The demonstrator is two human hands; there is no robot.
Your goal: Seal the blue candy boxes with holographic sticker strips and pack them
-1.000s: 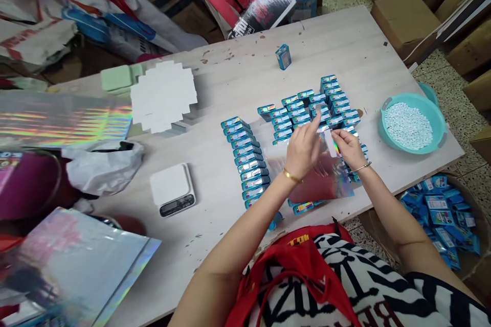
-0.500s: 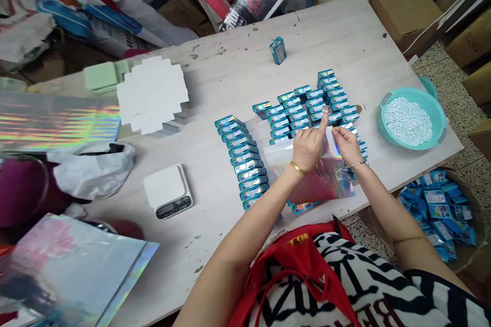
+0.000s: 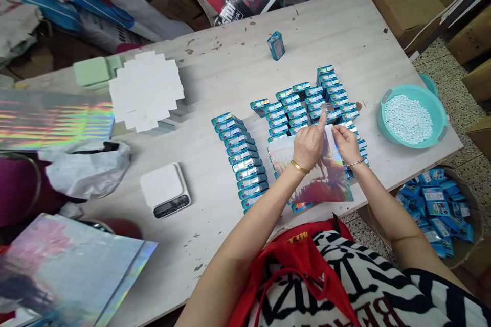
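A shiny holographic sheet with a pale strip near its right side lies beneath my hands, over the rows of small boxes. My left hand is closed on the sheet, its index finger stretched forward with a small shiny sticker at the fingertip. My right hand pinches at the sheet's upper right edge, thumb and finger pressed together. Small blue boxes with shiny tops stand in tight rows around and beyond both hands. Part of the rows is hidden by the sheet.
A separate row of boxes stands to the left. A white scale, stacked white cards and a lone blue box are farther out. At right are a turquoise basin of white pieces and a bin of blue packs.
The holographic sheet has tilted slightly and its reflections differ. Both hands keep nearly the same place and grip. The view has shifted a little.
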